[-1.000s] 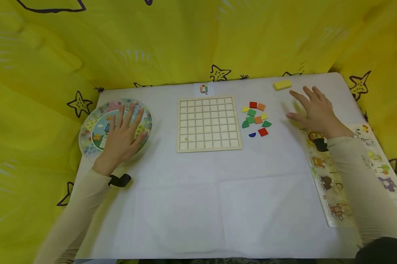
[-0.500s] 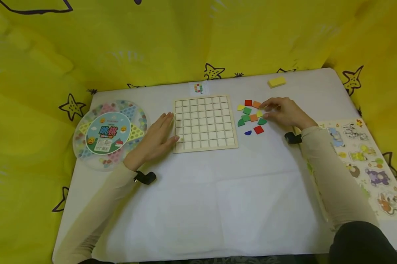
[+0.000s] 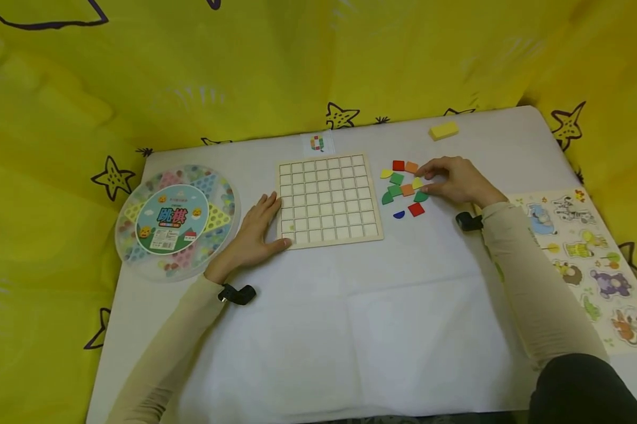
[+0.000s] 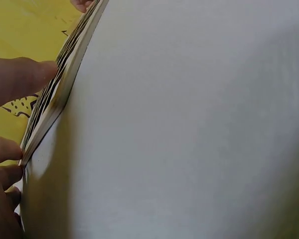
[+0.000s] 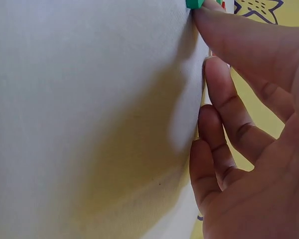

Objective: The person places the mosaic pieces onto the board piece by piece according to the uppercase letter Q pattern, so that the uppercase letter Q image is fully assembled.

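Observation:
My left hand (image 3: 254,234) lies along the left side of a wooden grid board (image 3: 330,201), thumb at its near corner. In the left wrist view the thumb (image 4: 27,77) overlaps the top of the board's edge (image 4: 60,94), with the other fingers low beside it. My right hand (image 3: 458,179) reaches down at the right side of the loose coloured tiles, its thumb and forefinger apart. A yellow rounded tile (image 3: 417,183) lies by these fingertips, a green tile (image 3: 421,196) just under the thumb. In the right wrist view the thumb (image 5: 254,40) is right at a green tile (image 5: 194,3).
Red (image 3: 416,209), orange (image 3: 407,190) and blue (image 3: 399,215) tiles lie nearby. A picture card (image 3: 317,143) is behind the board, a yellow block (image 3: 443,131) at the back right. A round Chinese checkers box (image 3: 176,221) stands left; an animal puzzle board (image 3: 578,271) lies under the right forearm.
My left hand has gone from over the checkers box to the board's left side. My right hand has moved left and down to the tiles, where it stays over the last half second.

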Tool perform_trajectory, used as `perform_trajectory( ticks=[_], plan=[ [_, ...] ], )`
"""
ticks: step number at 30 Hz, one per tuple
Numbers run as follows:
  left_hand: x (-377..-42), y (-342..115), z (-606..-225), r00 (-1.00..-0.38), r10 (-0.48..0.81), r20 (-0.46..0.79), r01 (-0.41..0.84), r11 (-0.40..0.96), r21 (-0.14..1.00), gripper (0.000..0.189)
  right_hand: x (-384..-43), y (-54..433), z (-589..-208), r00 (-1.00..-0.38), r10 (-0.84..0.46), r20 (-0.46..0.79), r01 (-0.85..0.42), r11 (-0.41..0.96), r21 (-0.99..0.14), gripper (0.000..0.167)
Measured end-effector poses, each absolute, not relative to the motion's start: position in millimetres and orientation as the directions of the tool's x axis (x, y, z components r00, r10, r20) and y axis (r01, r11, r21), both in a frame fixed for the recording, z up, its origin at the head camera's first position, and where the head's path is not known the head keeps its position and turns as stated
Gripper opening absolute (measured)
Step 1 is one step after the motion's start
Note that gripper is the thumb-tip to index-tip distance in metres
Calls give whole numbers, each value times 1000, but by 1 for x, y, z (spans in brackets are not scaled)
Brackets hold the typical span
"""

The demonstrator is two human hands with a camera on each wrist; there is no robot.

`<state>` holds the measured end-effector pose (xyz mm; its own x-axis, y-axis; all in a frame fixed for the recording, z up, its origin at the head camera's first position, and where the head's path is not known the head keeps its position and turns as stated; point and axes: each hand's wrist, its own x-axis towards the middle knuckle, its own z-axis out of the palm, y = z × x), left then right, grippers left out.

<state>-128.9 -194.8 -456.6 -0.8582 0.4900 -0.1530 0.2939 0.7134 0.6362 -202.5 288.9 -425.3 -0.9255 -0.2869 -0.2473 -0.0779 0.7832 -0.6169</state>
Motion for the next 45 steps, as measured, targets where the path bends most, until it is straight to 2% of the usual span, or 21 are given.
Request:
perform_trajectory(
  ticks=[11,18,22,26,30,37,45],
  plan=[
    [-127,-195,-461,-858,500,-114,336,715,613,105,-205,286,-422,-919,-305,-251,-101,796,-597,36],
    [-123,-197,-461,-857,502,-120,335,718,610,107,-204,286,-427,-915,-348,-204,-178,803,-569,32],
    [-122,-197,-461,-858,501,-109,339,714,612,107,-204,285,-426,-920,-335,-203,-167,804,-570,32],
    [-122,-197,-461,-861,497,-104,338,713,614,107,-203,280,-422,-943,-268,-196,-101,794,-599,32],
    [-123,-196,-462,-864,494,-98,342,718,606,107,-203,269,-419,-965,-227,-132,-91,759,-645,33],
    [-123,-195,-461,-868,489,-90,347,725,595,106,-208,239,-420,-971,-229,-64,-110,670,-734,33],
    [-123,-196,-461,-869,485,-99,339,730,594,107,-218,188,-425,-963,-265,-46,-129,604,-786,29]
  ],
)
